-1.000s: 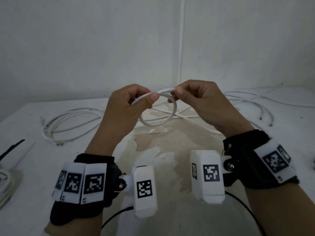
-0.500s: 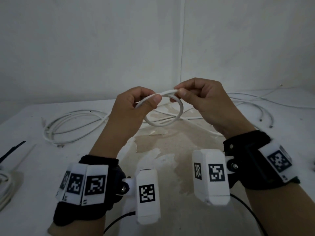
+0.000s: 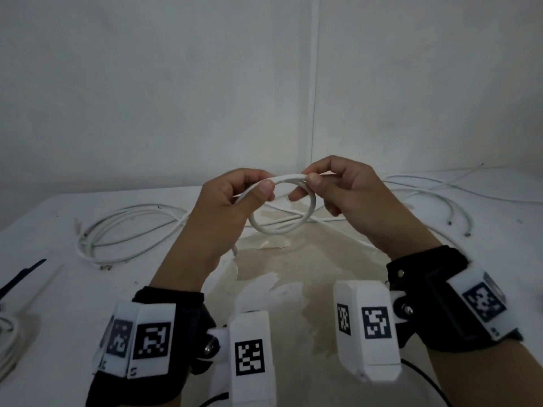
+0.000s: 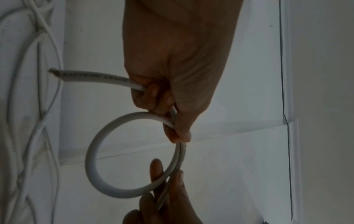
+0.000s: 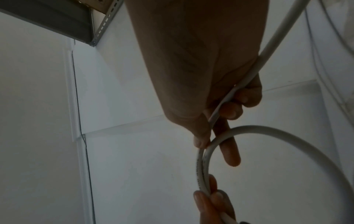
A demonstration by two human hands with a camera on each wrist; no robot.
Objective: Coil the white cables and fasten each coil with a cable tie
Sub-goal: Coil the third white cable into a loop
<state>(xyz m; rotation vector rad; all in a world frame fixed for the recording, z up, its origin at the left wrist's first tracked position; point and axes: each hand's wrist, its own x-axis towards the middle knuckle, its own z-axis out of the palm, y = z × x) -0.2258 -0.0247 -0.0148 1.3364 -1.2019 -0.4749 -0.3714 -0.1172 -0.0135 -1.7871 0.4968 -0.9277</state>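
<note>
White counter [image 3: 58, 289] against a white corner wall [image 3: 147, 83]; the surface coating in the middle has peeled, leaving a bare brownish patch [image 3: 293, 274].

Loose white cables lie on the counter: one bundle of long loops at the left [image 3: 123, 230], another spread at the right [image 3: 440, 198]. Part of a further white coil [image 3: 7, 342] shows at the left edge, with a black cable tie [image 3: 23, 274] lying just beyond it.

Both hands are raised above the counter, near its middle, with a single small loop of white cable [image 3: 282, 207] held between them. Left hand [image 3: 232, 198]: fingers curled, thumb pressed on top, gripping the cable where the loop crosses itself. In the left wrist view the cut end [image 4: 55, 74] of the cable sticks out past the fingers, with printed lettering too blurred to read. Right hand [image 3: 346, 189]: thumb and forefinger pinching the top of the loop just beside the left thumb; the remaining fingers are curled round the running length, which trails away toward the counter in the right wrist view.

Each wrist carries a black strap with white marker blocks [image 3: 152, 342].
</note>
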